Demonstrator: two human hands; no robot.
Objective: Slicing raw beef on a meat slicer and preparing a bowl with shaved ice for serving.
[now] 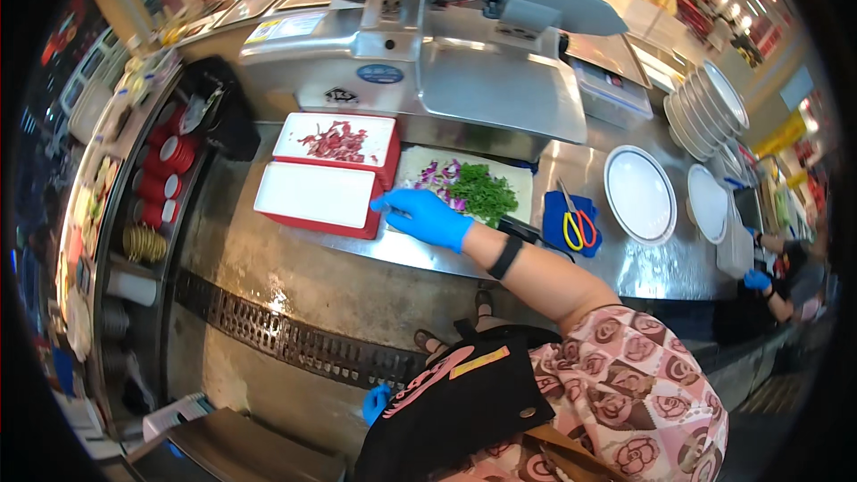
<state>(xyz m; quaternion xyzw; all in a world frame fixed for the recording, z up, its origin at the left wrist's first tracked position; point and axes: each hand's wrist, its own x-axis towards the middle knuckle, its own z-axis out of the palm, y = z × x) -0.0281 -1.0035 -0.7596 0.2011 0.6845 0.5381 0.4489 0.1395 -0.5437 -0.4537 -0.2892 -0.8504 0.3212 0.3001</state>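
Note:
My right hand (428, 214), in a blue glove, reaches left over the counter's front edge. Its fingertips are at the right end of a red-and-white rectangular dish (315, 194); whether they touch or pinch it is unclear. Just behind, a matching dish (288, 137) bears shredded raw red meat (338, 142). Purple-and-white flowers (438, 181) and a heap of leafy green herbs (485, 193) lie beyond my hand on a pale board or cloth (522, 177). My left hand (376, 404), also blue-gloved, hangs low beside my black apron, partly hidden; its grip cannot be made out.
A metal meat slicer (495, 80) stands at the back. Scissors with yellow and red handles (579, 227) rest on a blue cloth (552, 211). Plates (639, 194) and stacked bowls (703, 107) occupy the right. A shelf unit (150, 268) stands left; a co-worker's gloved hand (756, 280) shows far right.

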